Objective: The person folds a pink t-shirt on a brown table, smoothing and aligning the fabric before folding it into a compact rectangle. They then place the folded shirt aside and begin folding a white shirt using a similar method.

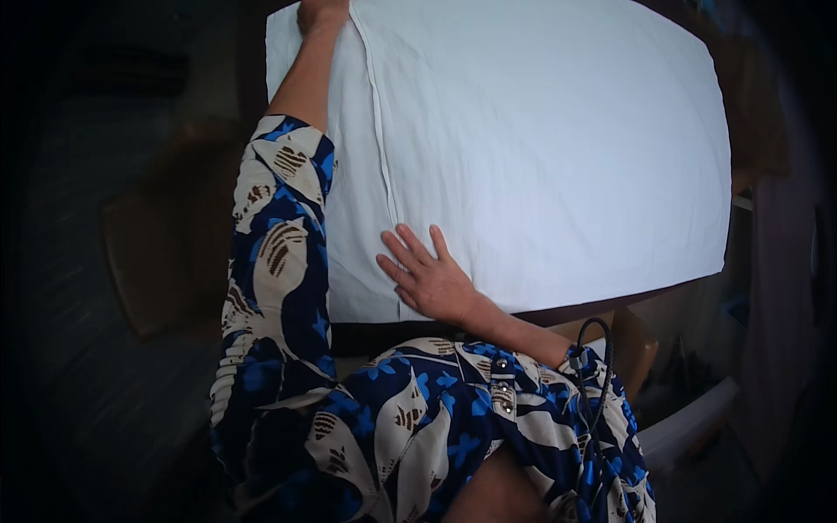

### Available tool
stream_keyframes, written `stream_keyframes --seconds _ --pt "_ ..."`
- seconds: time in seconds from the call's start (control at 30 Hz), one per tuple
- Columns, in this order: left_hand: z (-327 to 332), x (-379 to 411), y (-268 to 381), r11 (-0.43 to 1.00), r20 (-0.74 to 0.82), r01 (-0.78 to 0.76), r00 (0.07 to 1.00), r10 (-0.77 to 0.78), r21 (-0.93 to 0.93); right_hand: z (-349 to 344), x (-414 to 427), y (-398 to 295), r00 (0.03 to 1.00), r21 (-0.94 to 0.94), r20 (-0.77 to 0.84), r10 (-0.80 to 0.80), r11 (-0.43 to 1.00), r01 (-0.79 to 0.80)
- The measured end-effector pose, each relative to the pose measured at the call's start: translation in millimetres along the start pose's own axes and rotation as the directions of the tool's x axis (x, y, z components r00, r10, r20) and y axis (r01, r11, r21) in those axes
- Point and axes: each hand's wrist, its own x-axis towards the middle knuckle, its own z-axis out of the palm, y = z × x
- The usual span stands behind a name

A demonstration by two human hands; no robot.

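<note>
A large white cloth (556, 150) lies spread over a dark table, with slight creases. A raised seam or folded edge (377, 111) runs down its left part. My right hand (431, 281) rests palm down on the cloth at the near side, fingers spread, the fingertips over the lower end of that seam. At the top edge of the view my left hand (324, 16) is on the cloth's far left, beside the seam's upper end. The frame cuts off its fingers, so any grip is hidden.
The table's dark edge (588, 308) shows below the cloth. A brown chair (140, 261) stands in shadow at the left. Another brown chair-like piece (637, 353) is at the near right, with a white long object (686, 418) below it. A black cord loop (609, 366) hangs at my right sleeve.
</note>
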Motion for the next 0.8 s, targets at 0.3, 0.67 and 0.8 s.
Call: stream_keyframes --seconds 0.3,0.67,0.8 --pt "-48 -269 65 0.770 0.054 -0.511 0.820 0.570 -0.383 8 -4 22 0.992 0.009 0.050 0.118 0.993 -0.118" --pt "-17 -312 59 0.816 0.190 -0.430 0.829 0.526 -0.386 7 -33 60 0.904 0.116 -0.194 0.381 0.924 -0.365" --pt "-49 -382 55 0.841 0.323 -0.393 0.794 0.514 -0.372 10 -54 55 0.918 -0.022 0.008 0.396 0.918 -0.396"
